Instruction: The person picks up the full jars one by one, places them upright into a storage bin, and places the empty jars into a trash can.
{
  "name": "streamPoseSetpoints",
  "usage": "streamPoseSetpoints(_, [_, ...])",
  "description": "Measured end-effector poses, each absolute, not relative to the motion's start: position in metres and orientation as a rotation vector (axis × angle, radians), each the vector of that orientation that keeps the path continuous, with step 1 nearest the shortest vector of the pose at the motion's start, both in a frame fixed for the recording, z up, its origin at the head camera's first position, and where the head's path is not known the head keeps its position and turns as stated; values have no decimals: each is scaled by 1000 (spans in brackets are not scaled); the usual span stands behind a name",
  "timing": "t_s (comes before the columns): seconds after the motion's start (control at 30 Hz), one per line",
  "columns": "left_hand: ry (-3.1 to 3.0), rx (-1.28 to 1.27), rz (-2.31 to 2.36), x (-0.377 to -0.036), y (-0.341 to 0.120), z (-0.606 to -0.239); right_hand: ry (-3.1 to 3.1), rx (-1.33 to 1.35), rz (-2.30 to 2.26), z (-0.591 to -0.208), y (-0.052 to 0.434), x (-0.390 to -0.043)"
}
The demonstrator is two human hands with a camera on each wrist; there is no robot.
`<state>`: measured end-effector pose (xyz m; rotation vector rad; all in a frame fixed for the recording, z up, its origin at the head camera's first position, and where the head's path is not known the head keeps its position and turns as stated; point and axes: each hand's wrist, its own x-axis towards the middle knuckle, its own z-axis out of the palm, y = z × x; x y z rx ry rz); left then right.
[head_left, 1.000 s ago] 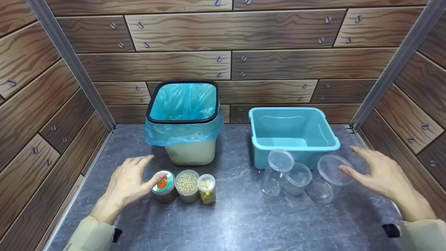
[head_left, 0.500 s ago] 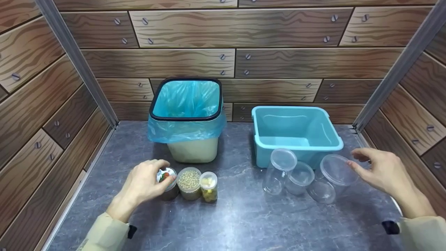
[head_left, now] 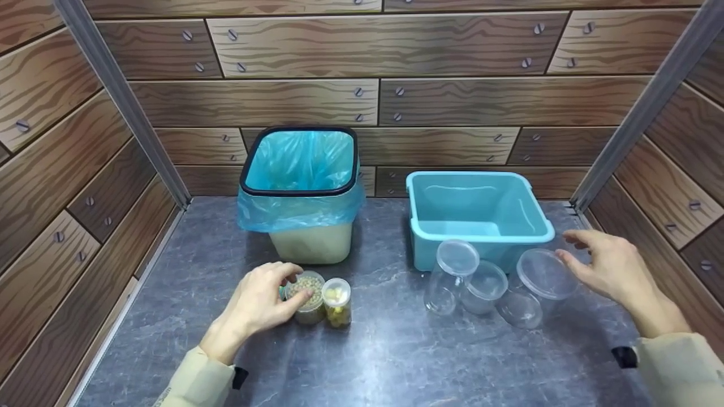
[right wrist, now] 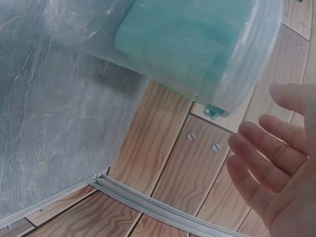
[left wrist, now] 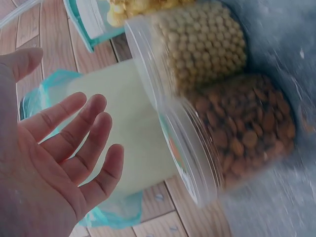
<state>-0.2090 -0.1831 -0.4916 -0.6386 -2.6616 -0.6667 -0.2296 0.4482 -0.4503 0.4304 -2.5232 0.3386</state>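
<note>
sliding right along the jar row, the left hand now hovers over the almond jar, fingers relaxed, grasping nothing, fingertips by the soybean jar. the right hand, released, hangs just beside the empty lidded tub. the bin holds only its liner.

We see a bin lined with a blue bag beside a teal tub on the grey desk, wood-patterned walls behind.
</note>
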Motion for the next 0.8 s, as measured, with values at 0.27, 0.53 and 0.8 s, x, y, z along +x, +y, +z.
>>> streamPoseSetpoints(0.27, [-2700,-701,-680,-208,-164,-497,-2600,396,360,-453,451,-251])
streamPoseSetpoints(0.53, [-2755,-714,-637,-207,-154,-505,-2707,525,368,-453,457,-270])
streamPoseSetpoints(0.8, [-2733,-773,-544,-210,-148,-513,-2825,702,315,-450,453,-278])
